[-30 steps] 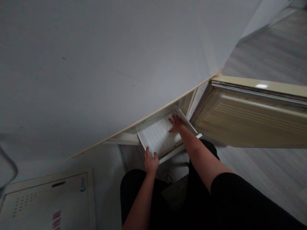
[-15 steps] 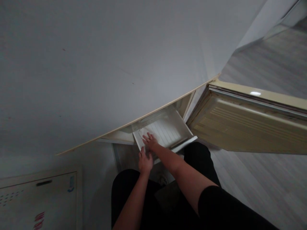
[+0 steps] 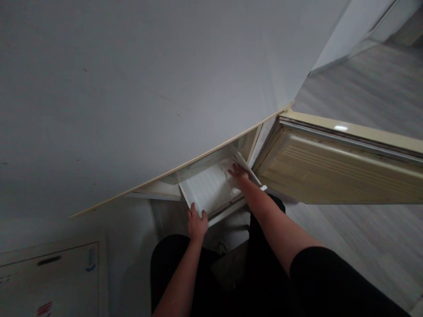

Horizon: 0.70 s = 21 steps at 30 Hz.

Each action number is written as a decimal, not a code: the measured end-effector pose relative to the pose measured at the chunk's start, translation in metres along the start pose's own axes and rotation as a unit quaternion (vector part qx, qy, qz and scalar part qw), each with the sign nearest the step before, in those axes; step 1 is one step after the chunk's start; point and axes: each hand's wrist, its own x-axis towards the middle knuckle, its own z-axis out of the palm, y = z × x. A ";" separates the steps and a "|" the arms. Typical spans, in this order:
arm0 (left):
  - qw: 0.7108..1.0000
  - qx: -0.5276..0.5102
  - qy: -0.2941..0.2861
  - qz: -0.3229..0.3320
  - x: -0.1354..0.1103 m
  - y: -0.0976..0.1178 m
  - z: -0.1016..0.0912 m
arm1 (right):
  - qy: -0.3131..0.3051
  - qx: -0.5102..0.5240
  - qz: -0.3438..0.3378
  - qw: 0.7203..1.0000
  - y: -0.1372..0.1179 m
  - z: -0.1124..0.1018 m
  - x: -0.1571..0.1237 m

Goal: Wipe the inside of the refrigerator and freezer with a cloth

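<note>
Your left hand point(image 3: 198, 223) holds the near left corner of the white drawer point(image 3: 208, 187), with the thumb and fingers bent around it. Your right hand point(image 3: 239, 172) is inside the drawer, close to its right wall, with the fingers spread out and the palm facing down. Something thin and pale point(image 3: 227, 164) is next to those fingers, but it is too blurry to tell what it is. The drawer sticks out toward you from under a long cream edge point(image 3: 214, 148), and its bottom has lines running across it. Your two knees, in black, are on either side below it. Just to the right of the drawer, a cream door point(image 3: 330, 169) stands wide open, with ridges on its inner side and dark, dirty marks along its seal. Above the cream edge is a big, pale, flat surface point(image 3: 165, 88) with a few tiny specks. Down on the far left is a light panel point(image 3: 62, 281) with a dark slot, a blue mark and red marks. Gray wood-look floor point(image 3: 380, 97) lies beyond the door.
</note>
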 end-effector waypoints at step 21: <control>1.000 0.007 0.014 0.014 0.003 -0.005 0.005 | -0.079 0.171 -0.259 0.947 -0.163 0.005 -0.042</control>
